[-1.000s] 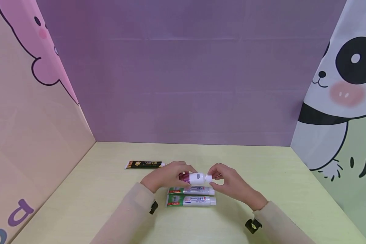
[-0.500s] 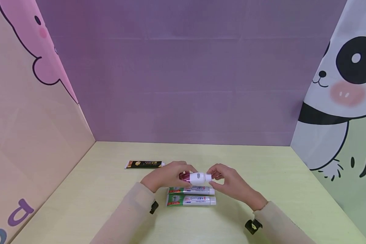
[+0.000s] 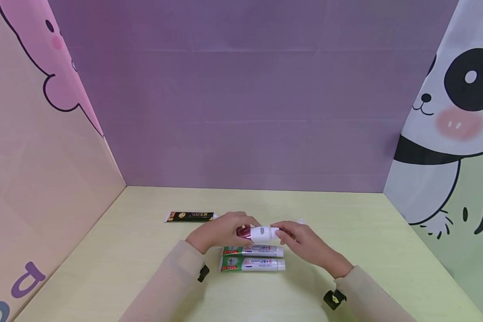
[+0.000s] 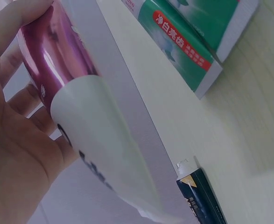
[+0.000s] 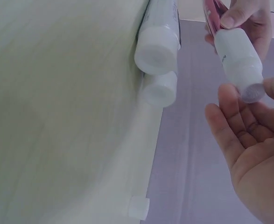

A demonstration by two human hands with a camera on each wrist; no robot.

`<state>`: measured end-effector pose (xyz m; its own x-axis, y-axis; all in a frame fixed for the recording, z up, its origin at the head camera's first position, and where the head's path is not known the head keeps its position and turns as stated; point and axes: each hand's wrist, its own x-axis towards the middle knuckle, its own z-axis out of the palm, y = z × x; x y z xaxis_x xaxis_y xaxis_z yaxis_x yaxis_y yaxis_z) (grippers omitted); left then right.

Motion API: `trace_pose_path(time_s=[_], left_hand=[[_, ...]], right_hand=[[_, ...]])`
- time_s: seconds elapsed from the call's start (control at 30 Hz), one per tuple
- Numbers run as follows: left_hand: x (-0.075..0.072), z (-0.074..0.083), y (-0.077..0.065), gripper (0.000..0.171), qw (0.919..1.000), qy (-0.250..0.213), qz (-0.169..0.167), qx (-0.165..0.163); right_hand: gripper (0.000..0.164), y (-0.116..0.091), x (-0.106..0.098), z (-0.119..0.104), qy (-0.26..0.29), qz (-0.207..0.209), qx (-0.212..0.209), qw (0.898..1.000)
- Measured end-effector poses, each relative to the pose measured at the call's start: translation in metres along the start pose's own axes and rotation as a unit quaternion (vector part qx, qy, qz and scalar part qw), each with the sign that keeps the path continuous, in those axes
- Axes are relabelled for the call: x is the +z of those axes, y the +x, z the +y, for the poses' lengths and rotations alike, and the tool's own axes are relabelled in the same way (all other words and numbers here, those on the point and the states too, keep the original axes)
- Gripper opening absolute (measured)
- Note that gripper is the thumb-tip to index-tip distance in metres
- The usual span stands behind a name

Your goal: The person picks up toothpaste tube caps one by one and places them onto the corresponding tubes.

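The left hand [image 3: 224, 229] held a shiny tube [image 3: 260, 234] (pink and white), and the right hand [image 3: 306, 242] pinched its white end [image 3: 274, 232].

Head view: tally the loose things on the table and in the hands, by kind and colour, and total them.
Green-and-white tubes: 2
Black tube: 1
Purple-red and white container, held in the left hand: 1
Small white piece, perhaps a cap, partly hidden: 1
Total: 5

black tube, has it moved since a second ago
No: in the head view, the black tube keeps its place relative to the purple wall.
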<state>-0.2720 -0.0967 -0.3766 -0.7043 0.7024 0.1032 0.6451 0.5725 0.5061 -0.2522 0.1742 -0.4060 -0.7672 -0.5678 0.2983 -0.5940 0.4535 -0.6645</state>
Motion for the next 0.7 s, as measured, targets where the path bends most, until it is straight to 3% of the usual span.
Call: trace_pose_path(time_s=[0.4, 0.7], left_hand=[[-0.0015, -0.0006, -0.0015, 0.039, 0.9999, 0.011, 0.007, 0.007], [-0.0016, -0.0040, -0.0011, 0.041, 0.9999, 0.011, 0.006, -0.003]], right_hand=[[0.039, 0.0009, 0.0015, -0.0007, 0.013, 0.004, 0.024, 1.000], [0.037, -0.0004, -0.0002, 0.0018, -0.007, 0.044, -0.024, 0.999]])
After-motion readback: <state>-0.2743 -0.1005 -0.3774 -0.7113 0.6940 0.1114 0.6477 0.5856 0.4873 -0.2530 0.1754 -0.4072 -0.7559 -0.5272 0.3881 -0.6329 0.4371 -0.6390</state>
